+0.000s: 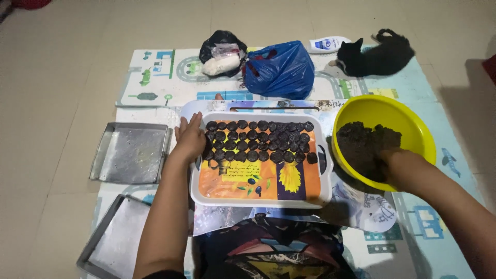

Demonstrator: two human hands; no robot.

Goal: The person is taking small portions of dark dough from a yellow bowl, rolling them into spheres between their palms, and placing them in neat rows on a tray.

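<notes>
Right at the bottom edge sat the person's lap in a dark printed shirt (268,250), and just beyond it the white plastic tray (258,199) with the orange-and-yellow picture base. Three rows of small dark dough discs (258,140) filled the far part of that tray — roughly half its floor was covered, the near half with the picture was bare. So I'd call the shaping about halfway for this tray, judging only by how things lay.

Left hand (189,137) rested flat against the tray's left rim, fingers spread and loose, not gripping anything, just steadying. Right hand (397,161) was down inside the yellow bowl (413,124), pushed into the dark dough lump (364,144); fingers were buried, so I couldn't tell if it was closed around a pinch or not.

Plenty of dough was left in that bowl — a big mound, looked like enough for several more rows.

Two metal baking trays (132,152) lay on the floor to the left, unfilled and apart from the plastic one. Further back on the play mat (155,72) were a blue plastic bag (281,70), a black bag (222,49), a white bottle (328,44) on its side, and a black cat (380,56) lying well away from everything.
</notes>
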